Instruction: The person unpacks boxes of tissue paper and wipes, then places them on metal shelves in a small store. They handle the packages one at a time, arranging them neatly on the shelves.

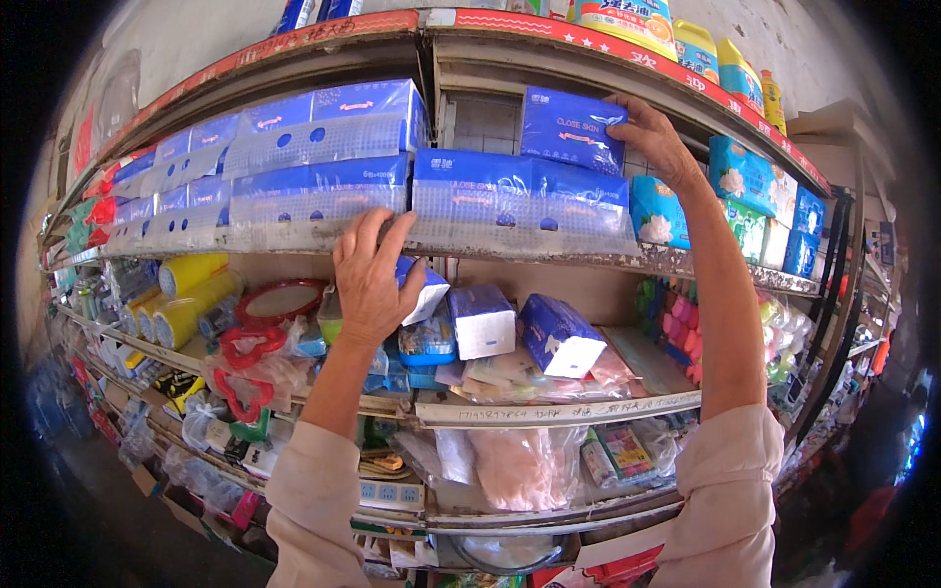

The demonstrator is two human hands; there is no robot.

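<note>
My right hand [654,140] grips the upper right edge of a single blue tissue pack [570,132]. That pack stands on top of a wrapped tissue bundle [514,202] on the upper shelf. My left hand [371,279] is raised at the front edge of this shelf, fingers spread, its fingertips against the lower front of the wrapped tissue bundles [320,195]. Behind its thumb a blue and white tissue pack [428,298] is partly hidden. Two more loose tissue packs, one upright [481,320] and one tilted [562,334], lie on the shelf below.
Yellow detergent bottles [625,26] stand on the top board. Light-blue tissue packs [658,213] sit at the right of the upper shelf. Yellow rolls [195,294] and red-framed mirrors [279,301] fill the lower left. The metal shelf edge [559,415] runs across between my forearms.
</note>
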